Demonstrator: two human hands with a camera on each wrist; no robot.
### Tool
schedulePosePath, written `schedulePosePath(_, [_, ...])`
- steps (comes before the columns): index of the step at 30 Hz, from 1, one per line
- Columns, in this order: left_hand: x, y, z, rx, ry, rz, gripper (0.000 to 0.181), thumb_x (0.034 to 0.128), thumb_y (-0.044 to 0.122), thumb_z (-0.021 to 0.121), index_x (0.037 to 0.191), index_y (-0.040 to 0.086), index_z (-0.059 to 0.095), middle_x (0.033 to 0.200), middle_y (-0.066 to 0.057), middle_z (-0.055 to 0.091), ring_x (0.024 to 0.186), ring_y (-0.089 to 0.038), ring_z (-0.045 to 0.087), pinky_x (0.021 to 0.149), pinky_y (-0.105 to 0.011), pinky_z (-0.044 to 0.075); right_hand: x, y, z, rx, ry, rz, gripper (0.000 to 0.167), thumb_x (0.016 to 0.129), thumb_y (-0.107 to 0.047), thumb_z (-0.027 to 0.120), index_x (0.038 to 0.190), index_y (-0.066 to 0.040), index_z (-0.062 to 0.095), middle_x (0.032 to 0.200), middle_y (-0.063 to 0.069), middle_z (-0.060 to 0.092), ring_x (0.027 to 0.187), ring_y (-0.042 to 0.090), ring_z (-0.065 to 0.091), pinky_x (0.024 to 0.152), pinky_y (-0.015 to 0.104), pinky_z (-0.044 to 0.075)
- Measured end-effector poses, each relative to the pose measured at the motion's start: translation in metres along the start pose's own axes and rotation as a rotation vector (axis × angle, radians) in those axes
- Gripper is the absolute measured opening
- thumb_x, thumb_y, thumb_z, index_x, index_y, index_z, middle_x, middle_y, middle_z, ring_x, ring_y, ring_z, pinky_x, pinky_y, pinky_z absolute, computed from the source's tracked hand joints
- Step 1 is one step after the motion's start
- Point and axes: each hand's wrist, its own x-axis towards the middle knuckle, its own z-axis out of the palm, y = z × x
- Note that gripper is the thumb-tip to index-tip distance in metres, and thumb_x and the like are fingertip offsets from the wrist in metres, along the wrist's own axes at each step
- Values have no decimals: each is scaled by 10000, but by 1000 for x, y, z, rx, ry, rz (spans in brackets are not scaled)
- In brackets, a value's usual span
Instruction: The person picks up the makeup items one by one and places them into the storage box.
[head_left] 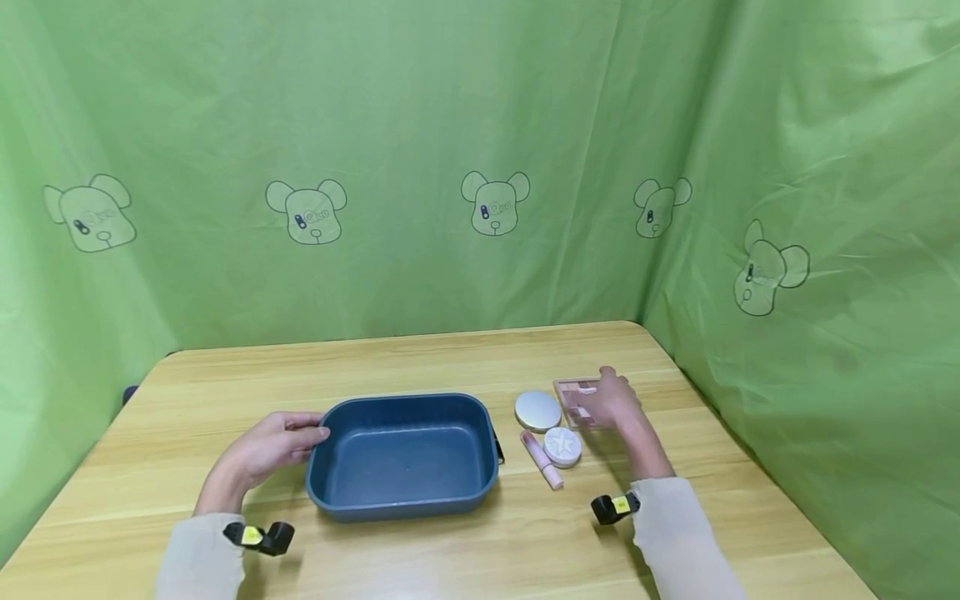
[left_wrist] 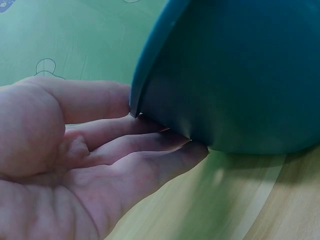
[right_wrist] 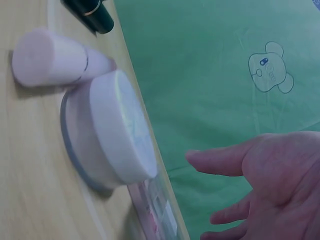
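Green curtain (head_left: 405, 292) printed with bear heads hangs behind a wood-grained desk (head_left: 420, 358). Toward the desk's right side lies the palette (head_left: 581, 413), the rightmost of the small items and just under the right hand (head_left: 611, 398), which is far nearer to it than the left. From that grip it extends leftward; the right end is covered, so its long axis cannot be told, nor whether the fingers touch it. It is flat and pink-edged, with patches of pale and darker pink. The right grip looks released, thumb and fingers apart with nothing seen between them. Left of the palette sits a silver round compact (head_left: 537, 411); nearer the person are a white jar (head_left: 562, 447) with a star on its lid and, just beside it, a slanting pink tube (head_left: 542, 460). Farther left stands a dark blue box (head_left: 405, 458), its rim pinched by the left hand (head_left: 273, 446).
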Motion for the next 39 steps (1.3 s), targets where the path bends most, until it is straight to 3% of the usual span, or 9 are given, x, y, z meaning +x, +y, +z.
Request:
schedulePosePath(7, [0, -1, 0, -1, 5, 0, 574, 1025, 151, 573, 1421, -220, 385, 1412, -370, 518, 1280, -401, 592, 1047, -374, 561, 4, 6, 4, -98, -18, 28, 994, 898, -424, 666, 1509, 180, 167, 1447, 481, 329, 1324, 650, 359, 1127, 768, 279])
schedulePosePath(11, [-1, -2, 0, -1, 10, 3, 570, 1027, 150, 571, 1419, -220, 388, 1410, -371, 520, 1278, -391, 595, 1041, -361, 565, 4, 8, 6, -96, -43, 33, 1027, 908, -459, 658, 1511, 187, 136, 1458, 498, 290, 1340, 671, 310, 1129, 797, 238])
schedulePosePath(17, [-1, 0, 1, -3, 12, -2, 572, 1025, 146, 571, 1423, -220, 384, 1418, -372, 512, 1286, -398, 587, 1040, -355, 565, 3, 11, 9, -87, -55, 17, 1072, 873, -494, 704, 1492, 204, 176, 1434, 501, 316, 1317, 676, 328, 1103, 799, 282])
schedulePosePath(23, [-2, 2, 2, -2, 13, -8, 571, 1027, 148, 570, 1424, -218, 384, 1424, -372, 507, 1299, -424, 571, 1050, -374, 559, 3, 13, 12, -98, -58, 54, 1142, 845, -529, 731, 1482, 218, 147, 1419, 517, 302, 1321, 678, 313, 1112, 777, 301])
schedulePosePath(34, [0, 1, 1, 2, 17, -13, 574, 1029, 155, 569, 1429, -212, 384, 1428, -366, 508, 1306, -418, 567, 1056, -383, 554, 6, 15, 13, -82, -64, 81, 1137, 860, -479, 737, 1496, 207, 89, 1422, 521, 282, 1329, 672, 304, 1122, 761, 306])
schedulePosePath(39, [-1, 1, 1, -1, 14, -13, 577, 1031, 158, 569, 1434, -210, 379, 1440, -368, 494, 1323, -435, 547, 1071, -400, 542, 6, 14, 12, -111, -61, 69, 1094, 853, -478, 739, 1456, 240, 175, 1394, 495, 356, 1277, 647, 382, 1107, 735, 349])
